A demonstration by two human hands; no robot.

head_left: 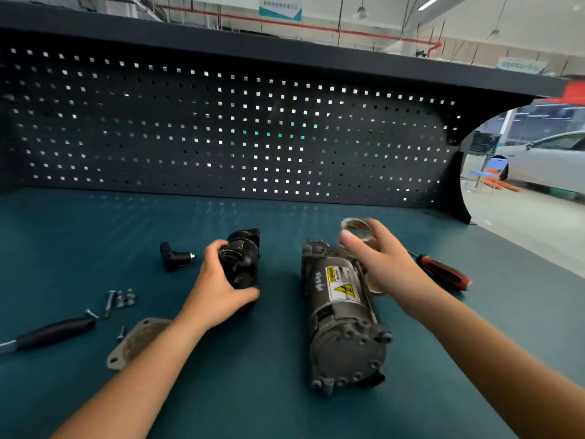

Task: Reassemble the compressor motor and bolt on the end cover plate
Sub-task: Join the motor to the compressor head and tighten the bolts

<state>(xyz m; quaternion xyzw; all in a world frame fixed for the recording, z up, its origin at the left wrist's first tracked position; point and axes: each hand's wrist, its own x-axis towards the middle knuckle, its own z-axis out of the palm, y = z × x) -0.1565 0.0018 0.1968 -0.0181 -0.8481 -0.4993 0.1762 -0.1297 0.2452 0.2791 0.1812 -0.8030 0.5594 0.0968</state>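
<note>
The compressor housing (343, 315) lies on its side on the bench (253, 400), right of centre. Its long axis runs from you toward the pegboard (221, 131), leaning slightly left at the far end. The round bolted end faces you. The yellow warning label (343, 285) faces up.

Your left hand (218, 280) grips the black motor section (242, 264), with fingers curled over its far end and the thumb along the near side. Its long axis runs roughly parallel to the housing, well apart from it on the left.

Your right hand (380, 261) pinches a metal ring (357, 231) between thumb and fingers, above the far end of the housing. The ring is blurred.

The end cover plate (136, 342) lies flat near your left forearm, which partly hides it. Loose bolts (123, 299) lie just beyond the plate. A black-handled tool (53, 334) lies at the left, a small black fitting (174, 256) left of the motor section, and a red-and-black screwdriver (443, 270) right of the housing.
</note>
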